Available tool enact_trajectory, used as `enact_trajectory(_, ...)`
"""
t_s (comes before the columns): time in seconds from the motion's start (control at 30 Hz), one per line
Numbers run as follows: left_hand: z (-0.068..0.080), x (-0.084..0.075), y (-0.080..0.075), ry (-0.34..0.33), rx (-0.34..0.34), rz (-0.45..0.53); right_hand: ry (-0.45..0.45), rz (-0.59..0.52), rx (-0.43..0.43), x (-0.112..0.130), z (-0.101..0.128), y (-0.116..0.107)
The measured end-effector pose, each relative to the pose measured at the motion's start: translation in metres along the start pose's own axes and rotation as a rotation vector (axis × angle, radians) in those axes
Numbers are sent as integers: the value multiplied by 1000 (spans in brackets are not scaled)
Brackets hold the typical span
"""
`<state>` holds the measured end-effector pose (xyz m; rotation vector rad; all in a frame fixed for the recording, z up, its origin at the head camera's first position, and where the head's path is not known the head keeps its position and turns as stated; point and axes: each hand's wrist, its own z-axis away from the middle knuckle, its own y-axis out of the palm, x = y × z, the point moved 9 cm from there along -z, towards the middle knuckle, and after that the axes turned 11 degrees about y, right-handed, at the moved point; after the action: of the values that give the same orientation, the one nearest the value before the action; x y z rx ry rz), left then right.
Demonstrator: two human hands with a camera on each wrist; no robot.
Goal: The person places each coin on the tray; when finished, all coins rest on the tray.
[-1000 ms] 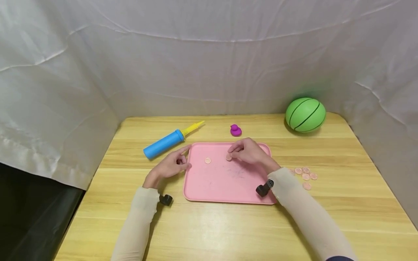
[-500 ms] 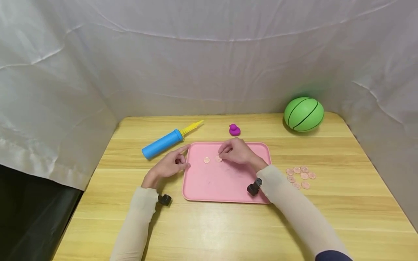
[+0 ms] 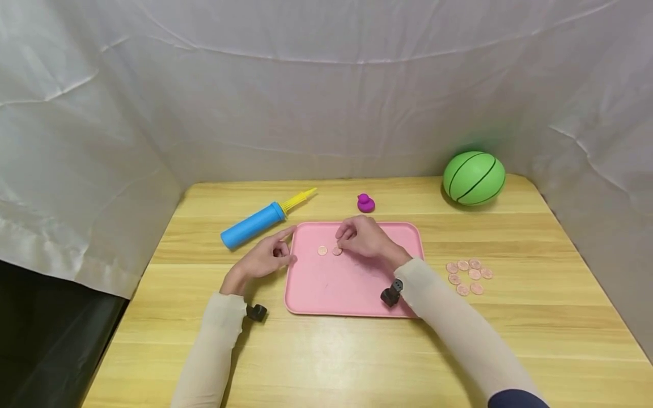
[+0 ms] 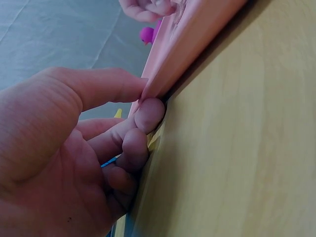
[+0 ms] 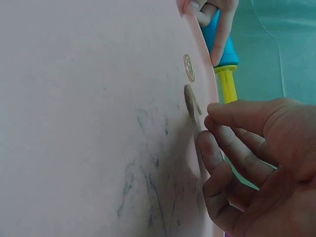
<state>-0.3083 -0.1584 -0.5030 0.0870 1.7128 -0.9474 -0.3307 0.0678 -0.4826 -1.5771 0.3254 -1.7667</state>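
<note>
My left hand [image 3: 262, 258] holds the left rim of the pink tray [image 3: 326, 309]. In the left wrist view, the thumb is on the rim and curled fingertips lie right below it. My right hand [image 3: 363, 238] is over the tray's upper middle, fingers loosely bent. Just beyond its fingertips, in the right wrist view, a copper-coloured coin [image 5: 189, 101] stands out slightly tilted from the tray, with a gap between it and the thumb. To its left, a second coin [image 3: 322, 250] lies flat on the tray.
Several more coins [image 3: 462, 289] lie spread on the wooden table right of the tray. Behind it are a blue and yellow hand pump [image 3: 253, 225], a purple rubber duck [image 3: 365, 203] and a green ball [image 3: 474, 178]. Pale cloth [image 3: 326, 107] hangs around the table's far side.
My right hand has moved left across the tray with a coin, bringing it close to the one lying there, and the fingertips now stand off it. The left hand stays at the rim.
</note>
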Motion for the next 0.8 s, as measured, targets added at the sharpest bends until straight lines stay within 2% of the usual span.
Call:
enact_trajectory(0.17, 0, 0, 1, 0, -3, -10, 1, -46, -23, -3, 8, -14)
enact_trajectory(0.37, 0, 2, 0, -7, -17, -8, 24, -92, -66, -8, 22, -45)
enact_trajectory(0.63, 1, 1, -3, -33, -55, -29, 12, -47, -152, -18, 46, -85)
enact_trajectory(0.8, -1, -1, -5, -69, -107, -74, 55, -26, -204, -37, 62, -110)
